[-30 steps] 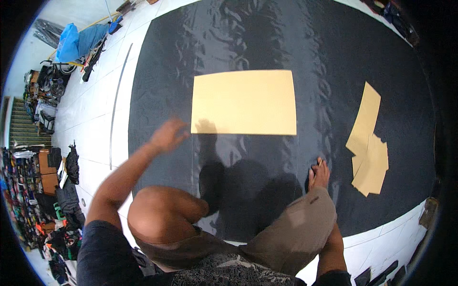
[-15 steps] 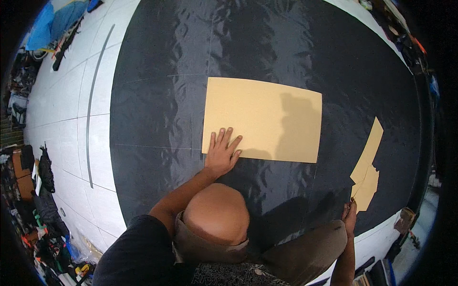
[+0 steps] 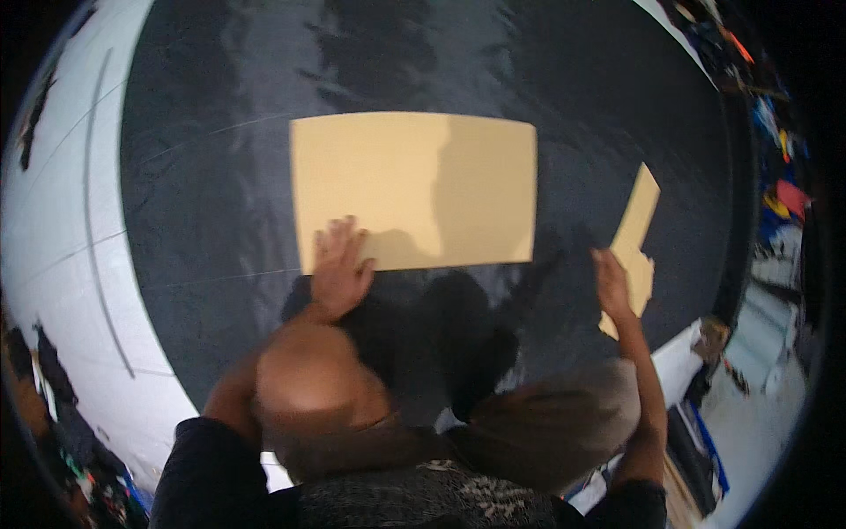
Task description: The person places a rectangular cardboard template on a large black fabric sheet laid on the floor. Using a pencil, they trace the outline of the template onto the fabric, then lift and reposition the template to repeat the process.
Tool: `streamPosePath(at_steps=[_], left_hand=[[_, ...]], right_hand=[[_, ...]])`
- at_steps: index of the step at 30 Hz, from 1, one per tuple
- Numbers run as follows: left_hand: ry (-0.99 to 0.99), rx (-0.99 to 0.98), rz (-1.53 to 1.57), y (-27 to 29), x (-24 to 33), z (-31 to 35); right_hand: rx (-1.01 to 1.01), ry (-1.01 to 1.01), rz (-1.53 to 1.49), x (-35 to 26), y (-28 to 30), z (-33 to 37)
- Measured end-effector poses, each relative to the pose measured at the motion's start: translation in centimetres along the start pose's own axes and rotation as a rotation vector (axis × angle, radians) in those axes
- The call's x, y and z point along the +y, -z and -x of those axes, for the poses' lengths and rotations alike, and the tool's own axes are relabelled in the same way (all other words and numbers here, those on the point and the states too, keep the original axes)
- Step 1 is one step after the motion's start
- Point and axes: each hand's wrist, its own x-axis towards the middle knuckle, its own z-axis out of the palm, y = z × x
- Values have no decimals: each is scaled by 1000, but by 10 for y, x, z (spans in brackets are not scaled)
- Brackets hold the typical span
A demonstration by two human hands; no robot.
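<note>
A tan rectangular sheet, like cardboard (image 3: 388, 176), lies flat on a large black sheet (image 3: 220, 212) before me. My left hand (image 3: 339, 273) rests on its near left corner, open, fingers stretched flat. Off to the right, my right hand (image 3: 612, 286) is beside the tan cut scraps (image 3: 634, 231), partly covering them. Its fingers look closed together; motion blurs them, and what they hold, if anything, cannot be made out. One scrap is a long slanted strip, the other a ragged-edged piece.
White floor tiles (image 3: 66, 256) with a thin dark strip (image 3: 92, 212) border the black sheet on the left. Mixed clutter (image 3: 775, 203) lines the far right edge. A brownish block (image 3: 708, 339) sits at the sheet's lower right corner. My bent knees (image 3: 308, 375) are close in front.
My right hand has moved forward and inward, from the scraps' near end to beside their middle. The whole view has shifted. My left hand stays on the sheet's corner.
</note>
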Motion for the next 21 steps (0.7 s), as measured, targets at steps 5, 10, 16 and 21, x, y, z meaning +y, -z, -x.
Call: streamPosePath(at_steps=[5,10,16,21], left_hand=[[-7,-35,-48,9,2,1],[-37,93,-39,8,2,-6],[-71,159,-98,6,2,-10],[-65,194,-73,2,2,-4]], right_hand=[[219,430,214,-20,-89,-38],[281,440,216,-20,-107,-68],[315,484,79,-14,-110,-83],[317,550,9,-13,-103,-84]])
